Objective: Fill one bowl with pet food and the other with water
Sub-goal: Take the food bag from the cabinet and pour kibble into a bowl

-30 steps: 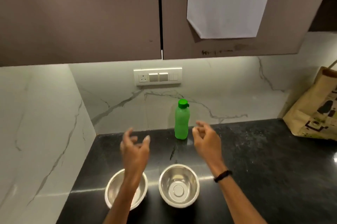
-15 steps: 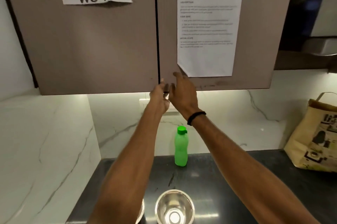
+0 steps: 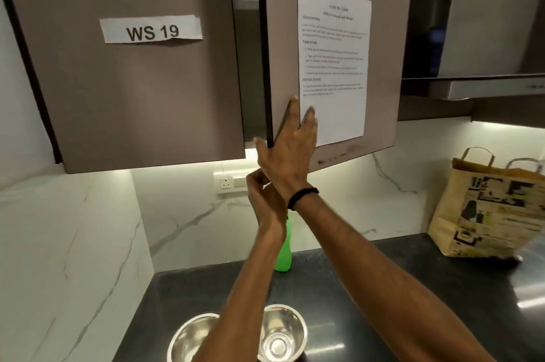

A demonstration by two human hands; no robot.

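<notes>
Since half a second ago the right cupboard door (image 3: 333,61) has swung out from the shut position, leaving a dark gap beside the left door (image 3: 132,72), and both hands have stayed up at its lower corner. The right hand (image 3: 287,155) grips that door's inner edge, thumb behind it and fingers flat on the front beside the taped paper sheet (image 3: 334,61). The left hand (image 3: 265,199) hangs just below, fingers loosely curled around nothing I can see. Down on the dark counter (image 3: 383,288) the two steel bowls, left bowl (image 3: 191,335) and right bowl (image 3: 283,332), sit side by side and look empty. A green bottle (image 3: 284,258) stands behind them by the wall, mostly hidden by the forearm. Neither bowl is filled yet, so the task has barely begun; presumably the pet food is being fetched.
</notes>
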